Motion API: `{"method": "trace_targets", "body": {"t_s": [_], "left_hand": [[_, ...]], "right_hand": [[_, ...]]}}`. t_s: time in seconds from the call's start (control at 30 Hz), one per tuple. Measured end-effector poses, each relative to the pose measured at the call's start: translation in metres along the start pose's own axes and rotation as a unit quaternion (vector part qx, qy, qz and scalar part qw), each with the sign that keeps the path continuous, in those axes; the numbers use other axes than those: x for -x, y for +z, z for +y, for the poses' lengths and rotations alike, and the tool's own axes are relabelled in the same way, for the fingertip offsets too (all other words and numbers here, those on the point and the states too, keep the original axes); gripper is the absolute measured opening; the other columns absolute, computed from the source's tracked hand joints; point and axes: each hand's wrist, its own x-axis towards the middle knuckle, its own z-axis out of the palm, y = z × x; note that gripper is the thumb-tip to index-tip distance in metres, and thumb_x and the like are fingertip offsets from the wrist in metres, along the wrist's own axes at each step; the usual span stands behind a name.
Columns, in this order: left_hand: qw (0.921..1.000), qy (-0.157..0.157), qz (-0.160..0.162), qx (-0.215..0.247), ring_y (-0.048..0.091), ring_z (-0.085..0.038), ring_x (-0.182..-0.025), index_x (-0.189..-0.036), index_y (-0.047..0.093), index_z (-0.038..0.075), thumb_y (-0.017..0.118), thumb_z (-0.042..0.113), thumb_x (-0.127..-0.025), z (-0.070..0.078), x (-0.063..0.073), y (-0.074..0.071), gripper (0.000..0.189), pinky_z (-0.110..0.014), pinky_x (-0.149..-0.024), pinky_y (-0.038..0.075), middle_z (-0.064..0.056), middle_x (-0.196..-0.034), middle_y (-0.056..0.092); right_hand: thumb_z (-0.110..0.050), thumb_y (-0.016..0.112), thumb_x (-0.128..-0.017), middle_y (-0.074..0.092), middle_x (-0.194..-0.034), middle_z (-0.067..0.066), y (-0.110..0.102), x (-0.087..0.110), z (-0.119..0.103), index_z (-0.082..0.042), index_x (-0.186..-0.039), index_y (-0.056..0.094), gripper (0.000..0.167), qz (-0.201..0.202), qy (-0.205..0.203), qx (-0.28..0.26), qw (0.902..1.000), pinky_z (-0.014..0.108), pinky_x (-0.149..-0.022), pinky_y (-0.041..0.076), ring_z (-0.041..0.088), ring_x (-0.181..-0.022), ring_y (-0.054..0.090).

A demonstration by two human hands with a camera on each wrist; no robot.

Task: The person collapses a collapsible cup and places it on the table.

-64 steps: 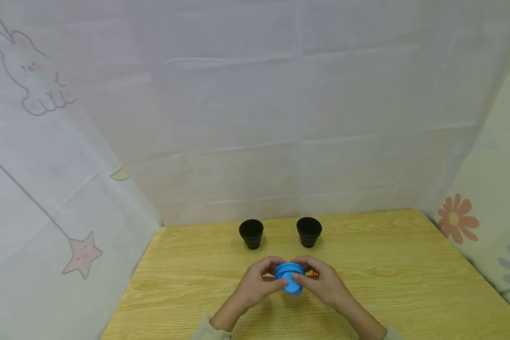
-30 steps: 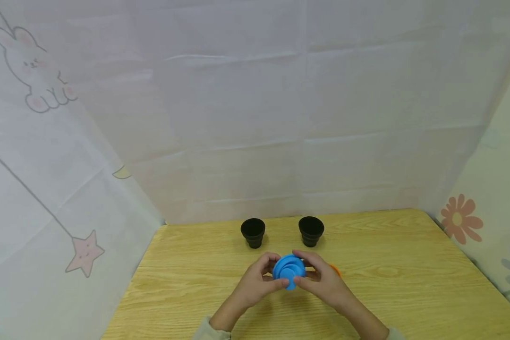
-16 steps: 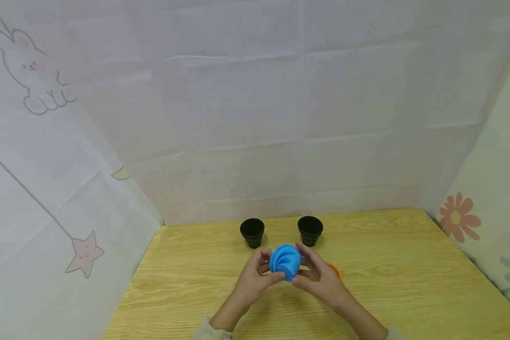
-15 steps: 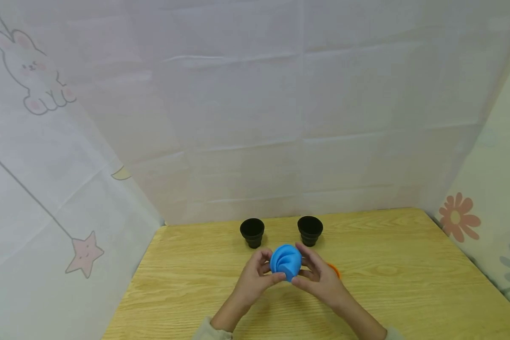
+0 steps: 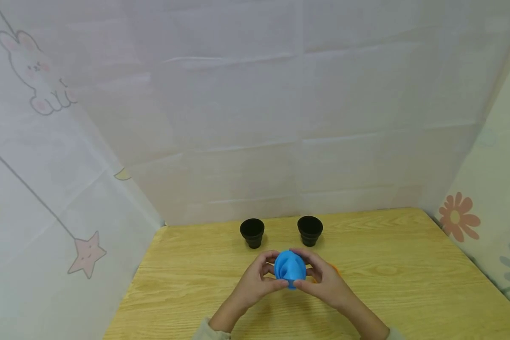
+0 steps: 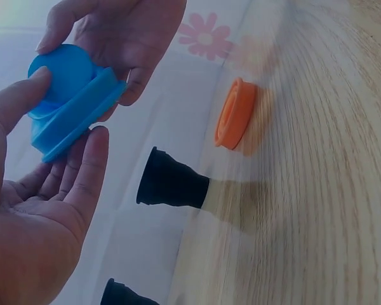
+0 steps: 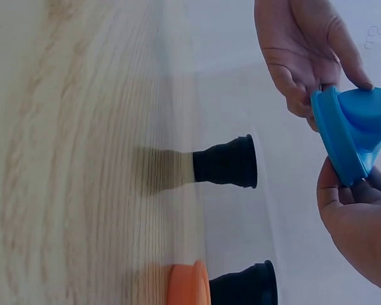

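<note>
Between both hands, raised over the wooden table, is a blue collapsible cup (image 5: 291, 270), its wall folded unevenly and partly pushed in. My left hand (image 5: 256, 281) grips its left side, thumb near the small round base (image 6: 66, 73) and fingers under the wider rim. The right hand (image 5: 323, 279) holds the other side the same way, its thumb close to the left thumb. An orange collapsible cup (image 6: 236, 114), squashed flat, rests on the table beyond the right hand, mostly hidden by that hand in the head view.
Two black stepped cups stand upright toward the back of the wooden table (image 5: 187, 283): a left black cup (image 5: 252, 233) and a right black cup (image 5: 310, 231). A pale cloth backdrop (image 5: 238, 118) rises behind the table and along its sides.
The blue cup has turned in the hands, its folded wall twisting and its base shifting. Both hands rose a little, then came slightly lower, and the right fingers have closed in over the rim.
</note>
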Motion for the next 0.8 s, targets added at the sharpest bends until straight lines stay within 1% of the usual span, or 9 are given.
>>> {"method": "trace_targets", "body": {"t_s": [0.1, 0.23, 0.3, 0.4, 0.53, 0.67, 0.73, 0.8], "left_hand": [[1.0, 0.0, 0.0, -0.009, 0.064, -0.024, -0.102, -0.142, 0.045, 0.004, 0.08, 0.022, -0.09, -0.0003, -0.0005, -0.0002, 0.066, -0.033, -0.083, 0.06, -0.014, -0.129, 0.054], [0.9996, -0.003, 0.015, -0.023, 0.063, -0.022, -0.101, -0.141, 0.044, 0.002, 0.081, 0.023, -0.089, -0.0015, -0.0014, 0.0004, 0.066, -0.03, -0.081, 0.06, -0.013, -0.124, 0.058], [0.9994, -0.005, 0.024, -0.023, 0.062, -0.022, -0.102, -0.14, 0.043, 0.001, 0.081, 0.022, -0.089, -0.0023, -0.002, 0.0009, 0.067, -0.029, -0.082, 0.059, -0.012, -0.122, 0.058], [0.9994, -0.007, 0.03, -0.015, 0.061, -0.021, -0.103, -0.139, 0.041, -0.001, 0.081, 0.021, -0.088, -0.0032, -0.003, 0.0015, 0.069, -0.028, -0.083, 0.058, -0.012, -0.12, 0.059], [0.9999, -0.006, 0.015, 0.0, 0.061, -0.021, -0.104, -0.141, 0.038, 0.0, 0.079, 0.018, -0.09, -0.003, -0.0034, 0.0014, 0.068, -0.029, -0.083, 0.058, -0.012, -0.121, 0.058], [0.9999, -0.009, -0.006, 0.006, 0.061, -0.022, -0.105, -0.146, 0.037, 0.002, 0.075, 0.019, -0.094, -0.0013, -0.0029, 0.0002, 0.067, -0.032, -0.085, 0.059, -0.013, -0.125, 0.055], [0.9998, -0.013, -0.01, 0.01, 0.061, -0.022, -0.106, -0.148, 0.037, 0.003, 0.071, 0.022, -0.097, -0.0003, -0.0031, -0.0003, 0.064, -0.037, -0.088, 0.059, -0.014, -0.125, 0.054], [0.9997, -0.015, -0.012, 0.014, 0.062, -0.022, -0.107, -0.149, 0.037, 0.003, 0.065, 0.023, -0.101, 0.0003, -0.0037, -0.0005, 0.06, -0.045, -0.091, 0.058, -0.015, -0.126, 0.053]], "right_hand": [[-0.009, 0.072, -0.095, 0.049, -0.144, 0.015, -0.0019, 0.0001, -0.0003, -0.008, -0.152, 0.041, 0.065, -0.013, -0.011, -0.002, 0.9999, 0.03, -0.098, 0.054, 0.02, -0.123, 0.052], [-0.005, 0.068, -0.096, 0.042, -0.151, 0.019, -0.0028, 0.0007, 0.0006, -0.003, -0.155, 0.034, 0.068, -0.023, -0.02, -0.03, 0.9991, 0.026, -0.103, 0.05, 0.016, -0.128, 0.05], [-0.003, 0.067, -0.097, 0.038, -0.153, 0.02, -0.0027, 0.0012, 0.0014, -0.002, -0.156, 0.03, 0.07, -0.022, -0.018, -0.043, 0.9987, 0.026, -0.105, 0.048, 0.017, -0.129, 0.049], [-0.004, 0.067, -0.096, 0.037, -0.152, 0.02, -0.0027, 0.0018, 0.0023, -0.004, -0.156, 0.031, 0.07, -0.013, -0.006, -0.052, 0.9985, 0.028, -0.102, 0.051, 0.024, -0.127, 0.05], [-0.007, 0.071, -0.094, 0.038, -0.15, 0.018, -0.0029, 0.0028, 0.0017, -0.011, -0.154, 0.037, 0.069, 0.0, 0.014, -0.047, 0.9988, 0.034, -0.097, 0.055, 0.032, -0.123, 0.05], [-0.009, 0.074, -0.093, 0.036, -0.15, 0.017, -0.0035, 0.0028, 0.0003, -0.014, -0.152, 0.038, 0.07, 0.005, 0.027, -0.04, 0.9988, 0.035, -0.098, 0.055, 0.037, -0.123, 0.047], [-0.01, 0.075, -0.092, 0.037, -0.149, 0.017, -0.0038, 0.0025, -0.0003, -0.013, -0.152, 0.039, 0.069, 0.004, 0.033, -0.037, 0.9988, 0.035, -0.098, 0.055, 0.038, -0.122, 0.047], [-0.01, 0.075, -0.092, 0.039, -0.147, 0.017, -0.0043, 0.0023, -0.0005, -0.012, -0.151, 0.04, 0.069, 0.002, 0.036, -0.031, 0.9989, 0.033, -0.097, 0.055, 0.038, -0.121, 0.048]]}}
